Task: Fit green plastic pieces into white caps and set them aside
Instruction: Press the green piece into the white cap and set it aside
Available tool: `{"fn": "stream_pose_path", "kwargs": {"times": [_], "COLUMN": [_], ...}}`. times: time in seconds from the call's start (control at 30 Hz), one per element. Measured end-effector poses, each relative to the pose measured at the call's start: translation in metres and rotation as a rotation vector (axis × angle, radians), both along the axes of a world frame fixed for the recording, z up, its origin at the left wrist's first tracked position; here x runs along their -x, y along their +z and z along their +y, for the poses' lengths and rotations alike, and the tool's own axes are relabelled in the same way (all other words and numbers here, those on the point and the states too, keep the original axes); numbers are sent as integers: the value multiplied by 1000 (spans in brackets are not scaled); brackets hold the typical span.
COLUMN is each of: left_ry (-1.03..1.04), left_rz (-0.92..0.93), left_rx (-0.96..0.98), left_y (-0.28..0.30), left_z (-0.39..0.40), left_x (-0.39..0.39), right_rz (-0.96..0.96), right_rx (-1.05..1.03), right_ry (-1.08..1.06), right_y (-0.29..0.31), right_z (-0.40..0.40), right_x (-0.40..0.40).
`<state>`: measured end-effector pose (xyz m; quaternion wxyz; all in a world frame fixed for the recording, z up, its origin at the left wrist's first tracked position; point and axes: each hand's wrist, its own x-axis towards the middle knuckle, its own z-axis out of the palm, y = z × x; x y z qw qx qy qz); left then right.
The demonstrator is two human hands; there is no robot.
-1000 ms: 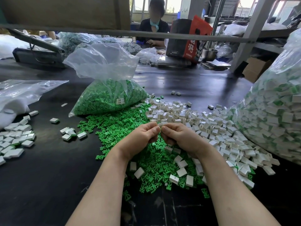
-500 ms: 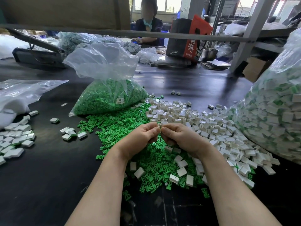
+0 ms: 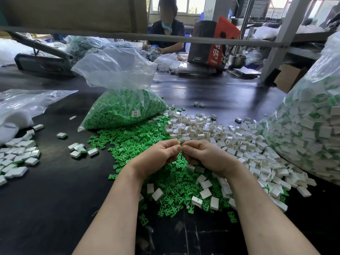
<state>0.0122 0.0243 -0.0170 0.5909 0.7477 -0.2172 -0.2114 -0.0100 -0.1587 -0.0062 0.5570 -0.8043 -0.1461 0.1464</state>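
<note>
My left hand (image 3: 160,156) and my right hand (image 3: 204,155) meet fingertip to fingertip above the middle of the black table. Between them they pinch a small white cap (image 3: 181,142); most of it is hidden by the fingers, and I cannot see a green piece in it. Below the hands spreads a heap of loose green plastic pieces (image 3: 139,140). A heap of empty white caps (image 3: 217,133) lies to the right of it. Assembled caps (image 3: 16,157) lie grouped at the far left, and a few more (image 3: 81,150) lie nearer.
A clear bag of green pieces (image 3: 125,109) stands behind the heap. A big clear bag of finished caps (image 3: 309,129) fills the right side. Another plastic bag (image 3: 22,105) lies at the left. A person works across the table, behind a metal bar (image 3: 165,38).
Both hands stay together at the same spot; the fingers shift only slightly on the cap. The person across the table has moved a little.
</note>
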Motion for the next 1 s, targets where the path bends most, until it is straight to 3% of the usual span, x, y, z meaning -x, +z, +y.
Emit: {"fn": "stream_pose_path", "kwargs": {"times": [0.43,0.67,0.8,1.0], "left_ry": [36,45,56,51], "left_rz": [26,55,42,9], "left_rx": [28,139,101,101], "left_y": [0,5,5,9], "left_z": [-1,-2,-1,0], "left_x": [2,6,6,8], "right_rz": [-39,-66,-31,-24], "right_rx": [-19,-59,-129,-74], "right_ry": [-14,35,40,-22], "right_y": [-2,2,3,0], "right_z": [2,2,3,3], "right_x": [0,1,3,0]}}
